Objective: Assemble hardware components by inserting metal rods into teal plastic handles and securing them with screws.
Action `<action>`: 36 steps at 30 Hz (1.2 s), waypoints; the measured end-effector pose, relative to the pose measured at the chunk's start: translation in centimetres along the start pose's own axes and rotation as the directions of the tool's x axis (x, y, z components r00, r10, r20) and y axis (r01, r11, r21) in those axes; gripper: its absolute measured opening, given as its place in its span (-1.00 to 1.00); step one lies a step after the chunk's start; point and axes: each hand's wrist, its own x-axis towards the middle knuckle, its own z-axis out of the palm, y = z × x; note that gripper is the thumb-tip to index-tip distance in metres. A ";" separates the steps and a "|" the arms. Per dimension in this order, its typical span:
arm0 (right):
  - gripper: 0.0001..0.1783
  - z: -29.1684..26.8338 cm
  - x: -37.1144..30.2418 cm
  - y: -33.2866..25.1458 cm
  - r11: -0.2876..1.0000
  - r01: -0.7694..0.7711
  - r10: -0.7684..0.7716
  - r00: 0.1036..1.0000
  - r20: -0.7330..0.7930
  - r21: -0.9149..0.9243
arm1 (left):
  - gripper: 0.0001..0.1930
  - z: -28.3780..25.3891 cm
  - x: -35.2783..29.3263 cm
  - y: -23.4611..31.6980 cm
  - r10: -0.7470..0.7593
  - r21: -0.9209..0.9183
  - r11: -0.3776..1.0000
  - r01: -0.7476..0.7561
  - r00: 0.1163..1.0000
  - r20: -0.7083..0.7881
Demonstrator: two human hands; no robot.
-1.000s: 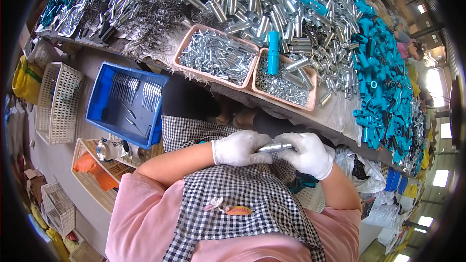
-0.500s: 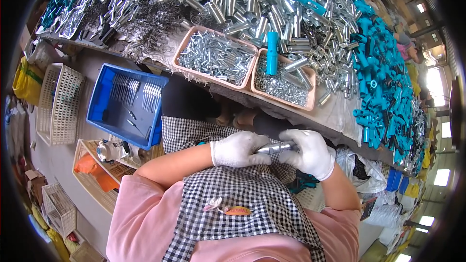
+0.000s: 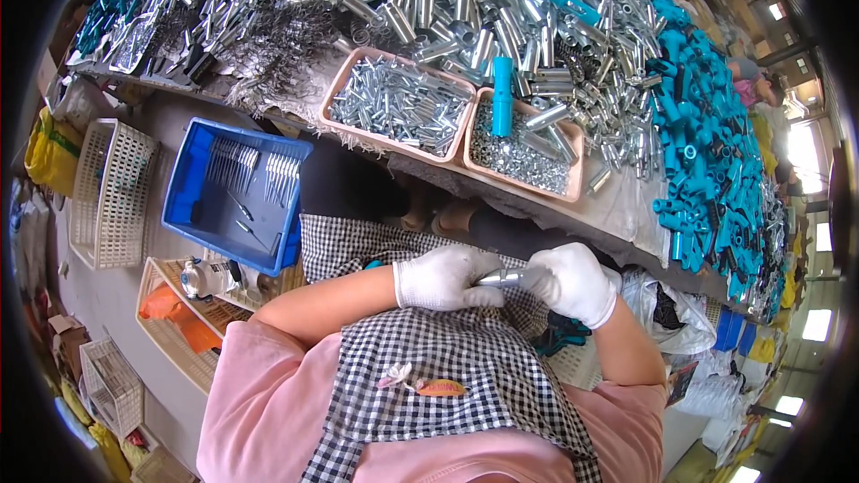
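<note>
In front of my apron I hold a short, shiny metal tube (image 3: 502,278) lying roughly sideways. My left hand (image 3: 443,278), in a white glove, closes its fingers around the left end. White-gloved as well, my right hand (image 3: 575,284) grips the right end, its fingers slightly blurred. Both ends of the tube are hidden inside the gloves. Beyond my hands, at the table's near edge, stand a pink tub (image 3: 428,158) of small metal pins and a smaller pink tub (image 3: 522,186) of tiny metal parts. A teal sleeve (image 3: 502,97) and several metal tubes rest across the smaller tub.
Heaps of metal tubes (image 3: 465,4) and teal plastic parts (image 3: 693,152) cover the table, with dark springs (image 3: 286,40) at left. A blue crate (image 3: 210,206) holding rows of slim metal pieces stands at left, near white baskets (image 3: 116,192). Another person (image 3: 752,82) is far right.
My right hand has turned and closed further around the tube's right end. My left hand keeps its grip, shifted slightly right.
</note>
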 end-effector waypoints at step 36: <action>-0.72 14.1 6.4 9.6 -0.260 -0.199 0.613 0.722 0.321 0.945 | -0.66 6.5 8.3 -18.6 -0.710 -0.979 -0.192 0.068 0.679 0.186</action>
